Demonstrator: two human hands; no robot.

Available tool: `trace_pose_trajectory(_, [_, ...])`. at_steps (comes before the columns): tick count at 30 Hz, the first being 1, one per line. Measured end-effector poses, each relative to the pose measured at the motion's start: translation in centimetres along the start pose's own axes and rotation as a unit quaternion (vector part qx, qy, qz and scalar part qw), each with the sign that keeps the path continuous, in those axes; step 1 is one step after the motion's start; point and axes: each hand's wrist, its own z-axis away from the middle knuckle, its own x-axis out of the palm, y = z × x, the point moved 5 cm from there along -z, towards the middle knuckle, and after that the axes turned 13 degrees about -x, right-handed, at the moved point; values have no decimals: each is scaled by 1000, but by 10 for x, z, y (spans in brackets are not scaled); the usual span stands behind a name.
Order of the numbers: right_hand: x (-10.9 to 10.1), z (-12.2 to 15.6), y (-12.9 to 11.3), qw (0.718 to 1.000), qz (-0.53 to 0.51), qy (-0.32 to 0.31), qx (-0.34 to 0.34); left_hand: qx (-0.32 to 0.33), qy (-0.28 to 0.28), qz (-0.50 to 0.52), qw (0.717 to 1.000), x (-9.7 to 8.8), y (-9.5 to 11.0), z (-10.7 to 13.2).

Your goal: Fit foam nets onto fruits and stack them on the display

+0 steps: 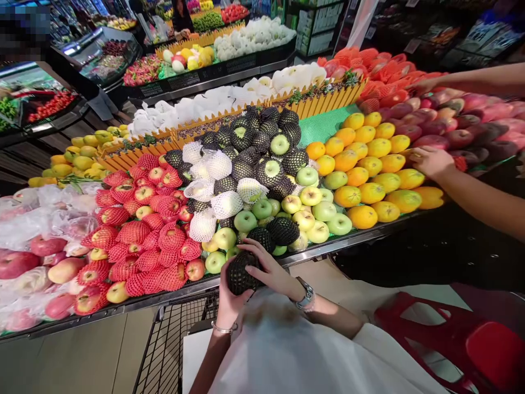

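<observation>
Close to my body, just over the stand's front edge, both my hands are wrapped around a fruit in a black foam net (243, 273). My left hand (228, 301) cups it from the left and below. From the right, my right hand (274, 272) lies over it with bent fingers. The net hides most of what is inside. Beyond my fingers are green apples (245, 220), some bare and some in black nets (283, 231). White-netted fruits (227, 204) lie a little further left among them.
Red-netted apples (137, 232) fill the stand's left part; yellow-orange papayas (371, 192) lie right. Another person's hand (430, 160) touches the papayas, and a second one (424, 86) reaches the red-netted fruit behind. Below stand a wire cart (164, 345) and a red plastic stool (435, 317).
</observation>
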Motion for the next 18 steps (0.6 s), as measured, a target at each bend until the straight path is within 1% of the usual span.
trace_pose_trajectory(3, [-7, 3, -7, 991, -117, -48, 41, 108, 3, -116, 987, 3, 31, -8])
trace_pose_trajectory(4, [-10, 4, -9, 987, -141, -51, 53, 130, -4, -150, 980, 6, 39, -11])
trace_pose_trajectory(6, [-18, 5, -10, 987, -139, -28, 69, 147, -29, -191, 970, 14, 50, -17])
trace_pose_trajectory(8, [-31, 2, -9, 992, -102, 7, 68, 143, -60, -185, 970, 20, 56, -22])
trace_pose_trajectory(10, [-51, -8, -8, 996, -63, 46, 49, 134, -82, -123, 980, 19, 57, -24])
trace_pose_trajectory(11, [-65, -19, -7, 996, -33, 75, 32, 133, -80, -78, 985, 14, 57, -25])
trace_pose_trajectory(12, [-82, -32, -8, 993, 13, 116, 9, 132, -66, -35, 988, 7, 54, -25])
trace_pose_trajectory(13, [-102, -49, -9, 983, 75, 164, -19, 129, -38, 0, 991, -3, 50, -23])
trace_pose_trajectory(14, [-123, -68, -13, 963, 148, 218, -61, 123, 0, 22, 992, -14, 44, -21])
trace_pose_trajectory(15, [-140, -89, -16, 940, 213, 248, -95, 109, 42, 31, 993, -25, 35, -18])
trace_pose_trajectory(17, [-170, -135, -18, 890, 317, 295, -144, 71, 129, 35, 988, -47, 12, -7])
trace_pose_trajectory(18, [-181, -157, -14, 874, 365, 289, -140, 49, 176, 37, 982, -58, -2, 1])
